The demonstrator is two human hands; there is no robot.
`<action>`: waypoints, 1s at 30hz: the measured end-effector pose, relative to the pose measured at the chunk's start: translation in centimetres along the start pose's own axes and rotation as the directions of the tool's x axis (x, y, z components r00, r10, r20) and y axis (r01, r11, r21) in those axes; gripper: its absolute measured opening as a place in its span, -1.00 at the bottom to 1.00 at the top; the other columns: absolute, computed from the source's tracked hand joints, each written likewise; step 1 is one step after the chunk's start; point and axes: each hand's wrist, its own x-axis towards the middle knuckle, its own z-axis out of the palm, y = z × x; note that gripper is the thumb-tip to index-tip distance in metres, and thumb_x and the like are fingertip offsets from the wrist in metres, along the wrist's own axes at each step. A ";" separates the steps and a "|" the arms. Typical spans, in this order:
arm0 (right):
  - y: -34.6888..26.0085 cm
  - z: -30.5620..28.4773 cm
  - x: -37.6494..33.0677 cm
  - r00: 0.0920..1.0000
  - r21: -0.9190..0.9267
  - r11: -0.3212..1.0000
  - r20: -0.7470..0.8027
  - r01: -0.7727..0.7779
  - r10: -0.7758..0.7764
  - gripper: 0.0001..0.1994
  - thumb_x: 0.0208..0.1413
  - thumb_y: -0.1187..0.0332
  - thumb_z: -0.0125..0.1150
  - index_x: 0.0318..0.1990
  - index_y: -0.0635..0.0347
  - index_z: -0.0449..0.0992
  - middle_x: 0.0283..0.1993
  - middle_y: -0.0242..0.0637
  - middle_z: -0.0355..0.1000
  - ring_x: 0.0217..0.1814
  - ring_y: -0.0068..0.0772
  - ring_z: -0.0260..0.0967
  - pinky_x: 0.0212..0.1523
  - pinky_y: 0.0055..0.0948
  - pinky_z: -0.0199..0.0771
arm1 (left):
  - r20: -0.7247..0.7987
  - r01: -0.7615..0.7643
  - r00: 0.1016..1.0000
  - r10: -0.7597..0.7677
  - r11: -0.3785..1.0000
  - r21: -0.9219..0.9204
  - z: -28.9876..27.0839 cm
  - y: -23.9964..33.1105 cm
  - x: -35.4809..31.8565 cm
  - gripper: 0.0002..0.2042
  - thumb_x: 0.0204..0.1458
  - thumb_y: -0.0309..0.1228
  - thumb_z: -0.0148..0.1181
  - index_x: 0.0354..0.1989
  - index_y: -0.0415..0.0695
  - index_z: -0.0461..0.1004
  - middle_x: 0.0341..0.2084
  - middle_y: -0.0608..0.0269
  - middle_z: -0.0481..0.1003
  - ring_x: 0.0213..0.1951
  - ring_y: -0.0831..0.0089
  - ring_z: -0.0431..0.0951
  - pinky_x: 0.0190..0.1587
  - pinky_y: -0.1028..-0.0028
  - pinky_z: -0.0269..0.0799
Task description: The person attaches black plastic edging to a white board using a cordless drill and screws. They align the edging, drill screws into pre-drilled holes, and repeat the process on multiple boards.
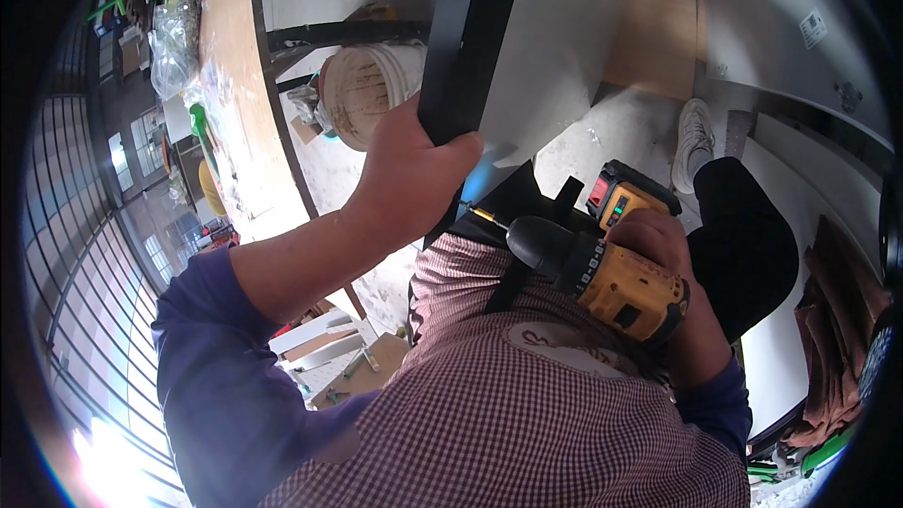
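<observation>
We see one yellow-and-black cordless drill (611,273) clenched in our right hand (673,268), held above our lap against the checked apron; its long axis runs from lower right to upper left, and its single gold-coloured bit (484,216) points up-left at the lower end of a black frame bar (466,47). Our left hand (409,165) is wrapped around that one bar, thumb over its right face, just above where the bit meets it. The bar rises steeply toward the top edge of the view, along the left edge of one pale grey panel (564,38). Beyond the left hand stands one white bucket (372,89) on the floor, near the right edge of a long wooden desk (230,56) strewn with plastic bags. We count one white shoe (694,136) on the concrete floor, beyond our dark trouser knee.
</observation>
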 end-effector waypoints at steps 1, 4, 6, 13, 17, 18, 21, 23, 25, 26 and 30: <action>0.0 0.0 0.0 1.000 0.007 1.000 0.003 -0.003 0.003 -0.64 -0.29 0.27 0.36 -0.29 0.21 0.48 -0.44 -0.18 0.45 -0.39 -0.14 0.49 -0.37 -0.28 0.48 | 0.003 0.005 1.000 -0.005 1.000 0.006 0.0 0.0 0.0 -0.74 -0.06 -0.41 0.14 -0.26 -0.37 0.41 -0.56 0.12 0.44 -0.46 0.39 0.47 -0.37 0.38 0.39; 0.2 0.1 -0.1 1.000 -0.002 1.000 0.000 0.002 -0.002 -0.64 -0.30 0.27 0.35 -0.28 0.21 0.48 -0.44 -0.18 0.46 -0.39 -0.14 0.50 -0.37 -0.29 0.48 | 0.010 -0.006 1.000 0.006 1.000 0.004 -0.1 0.2 0.0 -0.74 -0.05 -0.41 0.15 -0.26 -0.36 0.42 -0.56 0.12 0.44 -0.46 0.39 0.47 -0.37 0.38 0.39; 0.2 0.2 -0.1 1.000 -0.004 1.000 -0.011 0.017 -0.017 -0.64 -0.30 0.27 0.35 -0.28 0.21 0.49 -0.43 -0.19 0.46 -0.39 -0.15 0.50 -0.37 -0.29 0.48 | 0.036 0.065 0.997 -0.067 0.997 0.037 -0.3 0.4 0.0 -0.68 -0.01 -0.40 0.19 -0.13 -0.36 0.41 -0.37 0.04 0.51 -0.34 0.30 0.55 -0.23 0.38 0.48; 0.2 0.6 -0.2 0.999 -0.026 0.999 -0.021 0.041 -0.042 -0.64 -0.31 0.28 0.35 -0.28 0.21 0.49 -0.42 -0.19 0.47 -0.39 -0.16 0.50 -0.37 -0.29 0.48 | 0.063 0.060 0.996 -0.062 0.998 0.030 -0.6 0.4 0.1 -0.63 0.02 -0.39 0.22 -0.05 -0.36 0.40 -0.28 -0.01 0.54 -0.29 0.26 0.59 -0.16 0.38 0.53; 0.3 0.7 -0.2 0.999 -0.005 0.999 -0.023 0.047 -0.047 -0.65 -0.30 0.30 0.34 -0.28 0.21 0.48 -0.43 -0.19 0.46 -0.40 -0.16 0.49 -0.39 -0.29 0.47 | 0.053 0.047 0.997 -0.048 0.999 0.026 -0.5 0.2 0.1 -0.68 0.00 -0.41 0.19 -0.11 -0.35 0.41 -0.38 0.05 0.51 -0.36 0.32 0.55 -0.24 0.39 0.48; 0.3 0.8 -0.2 0.998 -0.011 0.999 -0.027 0.050 -0.050 -0.66 -0.29 0.31 0.34 -0.28 0.21 0.48 -0.43 -0.19 0.46 -0.40 -0.17 0.49 -0.40 -0.29 0.46 | 0.037 0.019 0.999 -0.019 1.000 0.012 -0.4 0.2 0.1 -0.72 -0.02 -0.42 0.17 -0.17 -0.34 0.42 -0.47 0.09 0.48 -0.42 0.37 0.50 -0.31 0.39 0.43; 0.3 0.9 -0.2 0.999 -0.014 0.999 -0.021 0.049 -0.049 -0.67 -0.28 0.32 0.33 -0.28 0.20 0.48 -0.44 -0.20 0.45 -0.41 -0.18 0.48 -0.41 -0.29 0.45 | 0.021 -0.027 0.999 0.027 1.000 -0.003 -0.3 0.1 0.1 -0.75 -0.03 -0.42 0.14 -0.22 -0.33 0.43 -0.56 0.14 0.45 -0.47 0.41 0.46 -0.37 0.39 0.38; 0.3 0.9 -0.2 0.998 -0.018 0.999 -0.021 0.051 -0.052 -0.67 -0.27 0.32 0.33 -0.28 0.20 0.48 -0.44 -0.21 0.44 -0.41 -0.18 0.47 -0.42 -0.29 0.44 | 0.025 -0.018 1.000 0.019 1.000 -0.014 -0.3 0.1 0.2 -0.75 -0.03 -0.42 0.14 -0.23 -0.34 0.43 -0.55 0.14 0.45 -0.47 0.41 0.46 -0.37 0.39 0.38; 0.2 0.9 -0.1 0.997 -0.029 0.998 -0.030 0.064 -0.065 -0.67 -0.27 0.32 0.33 -0.27 0.20 0.47 -0.44 -0.21 0.44 -0.42 -0.18 0.47 -0.42 -0.30 0.43 | 0.023 0.026 0.999 -0.025 0.999 -0.036 -0.3 0.1 0.2 -0.75 -0.02 -0.42 0.14 -0.23 -0.34 0.43 -0.54 0.14 0.46 -0.47 0.40 0.46 -0.36 0.39 0.38; 0.2 0.9 -0.1 0.998 -0.031 0.998 -0.027 0.063 -0.064 -0.67 -0.27 0.32 0.33 -0.27 0.20 0.47 -0.44 -0.21 0.44 -0.42 -0.18 0.46 -0.42 -0.29 0.43 | 0.026 0.021 0.999 -0.020 0.999 -0.033 -0.3 0.1 0.2 -0.75 -0.02 -0.41 0.14 -0.23 -0.35 0.43 -0.54 0.14 0.46 -0.47 0.40 0.46 -0.36 0.38 0.38; 0.2 0.8 -0.1 0.998 -0.039 0.998 -0.023 0.055 -0.056 -0.67 -0.27 0.32 0.33 -0.27 0.19 0.47 -0.44 -0.21 0.43 -0.41 -0.18 0.46 -0.42 -0.29 0.42 | 0.019 0.026 1.000 -0.025 0.999 -0.034 -0.4 0.2 0.2 -0.74 -0.02 -0.40 0.15 -0.22 -0.35 0.43 -0.52 0.14 0.47 -0.45 0.39 0.48 -0.33 0.37 0.39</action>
